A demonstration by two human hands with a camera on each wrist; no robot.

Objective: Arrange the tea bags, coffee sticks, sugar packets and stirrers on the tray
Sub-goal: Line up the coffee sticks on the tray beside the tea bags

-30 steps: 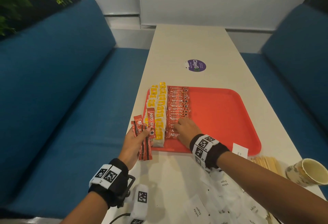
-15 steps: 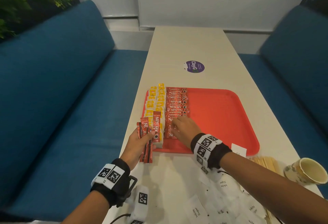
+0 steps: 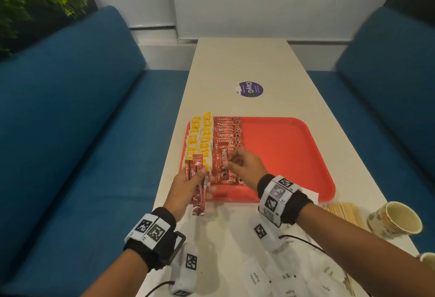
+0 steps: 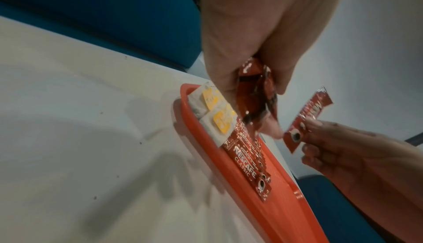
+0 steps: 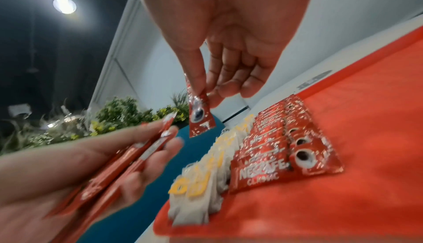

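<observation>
Coffee sticks (image 3: 196,183) clamped in both hands (image 3: 186,184); sugar packets (image 3: 255,278) only in head view.

- Head view: dim, even indoor light; wide-angle bending at the edges curves the sofas (image 3: 70,113).
- Soft hand shadows fall on the table (image 4: 80,138) near its near-left edge.
- Right wrist view: a round lamp (image 5: 64,5) glares at upper left; left hand (image 5: 68,171) and tea bags (image 5: 199,183) are blurred.
- Foil sticks (image 5: 281,156) glint.

Glossy foil coffee sticks (image 3: 227,135), smooth plastic tray (image 3: 282,150), wooden stirrers (image 3: 342,210).
</observation>
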